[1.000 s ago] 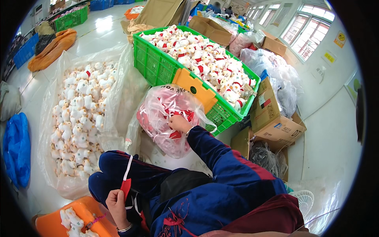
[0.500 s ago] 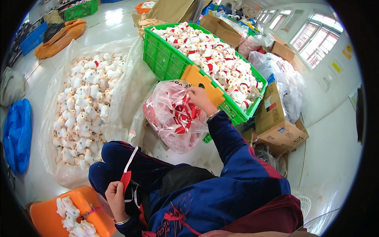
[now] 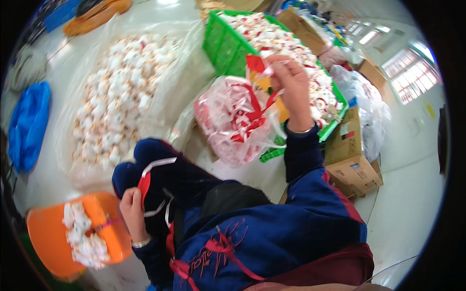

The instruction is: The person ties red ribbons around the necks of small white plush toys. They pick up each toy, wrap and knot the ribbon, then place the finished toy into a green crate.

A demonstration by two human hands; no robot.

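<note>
My left hand (image 3: 132, 209), low beside my knee, pinches a small red cloth piece (image 3: 144, 185) with white ribbon ends hanging from it. Higher up, my right hand (image 3: 292, 86) is raised over a clear plastic bag (image 3: 209, 107) full of red cloth pieces with white ribbons. Its fingers are closed on a red cloth piece (image 3: 255, 63) with a white ribbon, slightly blurred. Another red strip hangs below that hand, down toward the bag. Behind the bag stands a green crate (image 3: 224, 42) heaped with white plush toys, several wearing red pieces.
To the left, a large clear plastic sack (image 3: 191, 46) holds many white plush toys (image 3: 114, 97). An orange stool (image 3: 48, 233) at the lower left bears several more. A blue bag (image 3: 29, 126) lies at the far left. Cardboard boxes (image 3: 357, 175) stand right of the crate.
My right hand has risen out of the bag, bringing a red cloth piece with it. My left hand keeps its cloth piece. The whole view has shifted.
</note>
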